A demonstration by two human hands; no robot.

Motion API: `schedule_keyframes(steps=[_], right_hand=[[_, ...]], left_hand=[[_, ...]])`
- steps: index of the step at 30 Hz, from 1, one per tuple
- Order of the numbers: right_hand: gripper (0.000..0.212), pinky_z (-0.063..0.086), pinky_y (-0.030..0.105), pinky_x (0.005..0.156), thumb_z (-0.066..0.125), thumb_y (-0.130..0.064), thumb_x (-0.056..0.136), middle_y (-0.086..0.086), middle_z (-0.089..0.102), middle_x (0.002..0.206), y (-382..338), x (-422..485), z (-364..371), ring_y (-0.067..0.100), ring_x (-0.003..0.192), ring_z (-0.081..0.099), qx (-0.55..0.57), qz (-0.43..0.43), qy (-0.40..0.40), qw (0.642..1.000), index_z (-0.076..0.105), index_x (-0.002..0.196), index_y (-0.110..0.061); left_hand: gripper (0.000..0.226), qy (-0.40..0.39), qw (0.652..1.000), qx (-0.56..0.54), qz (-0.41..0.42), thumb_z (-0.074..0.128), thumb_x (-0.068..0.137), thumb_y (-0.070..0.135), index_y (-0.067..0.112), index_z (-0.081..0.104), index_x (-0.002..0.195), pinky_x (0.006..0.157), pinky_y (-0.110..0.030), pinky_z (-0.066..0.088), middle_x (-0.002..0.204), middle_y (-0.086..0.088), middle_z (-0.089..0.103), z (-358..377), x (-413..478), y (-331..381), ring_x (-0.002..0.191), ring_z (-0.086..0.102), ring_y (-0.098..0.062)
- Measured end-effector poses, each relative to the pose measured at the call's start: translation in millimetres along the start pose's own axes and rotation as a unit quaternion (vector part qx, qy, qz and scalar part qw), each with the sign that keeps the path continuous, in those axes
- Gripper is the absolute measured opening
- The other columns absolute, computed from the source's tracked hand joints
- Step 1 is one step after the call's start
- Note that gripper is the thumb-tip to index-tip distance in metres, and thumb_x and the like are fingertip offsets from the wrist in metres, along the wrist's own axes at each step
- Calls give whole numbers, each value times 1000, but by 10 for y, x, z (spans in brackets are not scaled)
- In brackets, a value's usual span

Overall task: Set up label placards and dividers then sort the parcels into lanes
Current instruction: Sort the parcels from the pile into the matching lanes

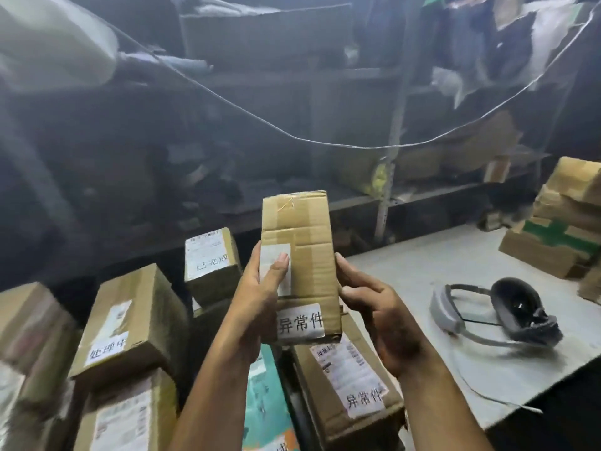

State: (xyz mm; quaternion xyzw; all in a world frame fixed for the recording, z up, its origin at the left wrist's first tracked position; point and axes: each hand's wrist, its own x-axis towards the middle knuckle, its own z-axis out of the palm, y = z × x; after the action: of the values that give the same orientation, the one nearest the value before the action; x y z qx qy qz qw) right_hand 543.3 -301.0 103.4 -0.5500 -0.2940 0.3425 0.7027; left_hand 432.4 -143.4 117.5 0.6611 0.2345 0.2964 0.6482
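Where the view begins, nearest the person, a near carton point(344, 385) tagged 异常件 lies flat, apparently heading the lane for that class, with a teal packet point(263, 402) just left of it. Above it, in the air, both hands clamp one upright parcel point(309, 242): the left hand point(260, 297) wraps its left edge, thumb pressed on the white shipping slip point(271, 258), and the right hand point(374, 307) curls round its right edge (a two-sided hold that keeps the face readable). Its own tag point(300, 322) also reads 异常件, so it probably belongs with the carton below. Left and farther stand one 处理中 carton point(130, 323) and one 已完成 carton point(211, 262), likely marking other lanes. Legible tags counted: two 异常件, one 处理中, one 已完成; no dividers can be made out. One headset point(497, 307) rests on the grey table point(422, 265) at right, a stack of cartons point(559, 222) beyond it, dim shelving point(292, 125) farthest.
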Motion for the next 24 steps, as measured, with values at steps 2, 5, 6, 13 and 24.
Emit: schedule_keyframes(steps=[2, 5, 6, 13, 24], right_hand=[[52, 39, 49, 118, 54, -3, 100, -8, 61, 143, 38, 211, -184, 15, 136, 55, -20, -3, -40, 999, 53, 147, -23], [51, 52, 16, 96, 54, -4, 102, -25, 65, 131, -3, 423, -368, -9, 120, 59, -54, -15, -74, 996, 51, 144, -33], [52, 52, 10, 87, 55, -4, 101, -30, 67, 123, 1, 503, -440, -14, 113, 61, -54, -12, -82, 995, 50, 144, -33], [115, 59, 24, 85, 87, -69, 51, -16, 71, 125, 24, 914, -592, 4, 112, 69, -27, -6, -96, 995, 42, 150, -31], [20, 52, 9, 62, 53, -29, 105, -25, 75, 95, 119, 1344, -723, -6, 92, 69, -12, 61, -43, 997, 66, 120, -30]], left_hand=[[29, 29, 999, -15, 2, 54, 102, 37, 41, 54, 130, 87, -47, 59, 118, 5, 71, 111, 103, -13, 107, 70, -18], [36, 61, 997, -11, 35, 55, 102, 30, 44, 47, 135, 87, -43, 59, 120, 8, 70, 268, 201, 4, 110, 69, -16], [37, 66, 997, -4, 47, 55, 102, 30, 44, 46, 136, 87, -42, 59, 121, 9, 69, 314, 237, 4, 111, 68, -15], [43, 87, 993, -25, 75, 57, 101, 32, 36, 43, 141, 90, -33, 57, 128, 4, 65, 483, 488, -91, 116, 65, -13], [45, 228, 972, -16, -52, 49, 99, 53, 20, 68, 124, 103, -44, 52, 121, 0, 72, 625, 1040, -558, 112, 67, -18]])
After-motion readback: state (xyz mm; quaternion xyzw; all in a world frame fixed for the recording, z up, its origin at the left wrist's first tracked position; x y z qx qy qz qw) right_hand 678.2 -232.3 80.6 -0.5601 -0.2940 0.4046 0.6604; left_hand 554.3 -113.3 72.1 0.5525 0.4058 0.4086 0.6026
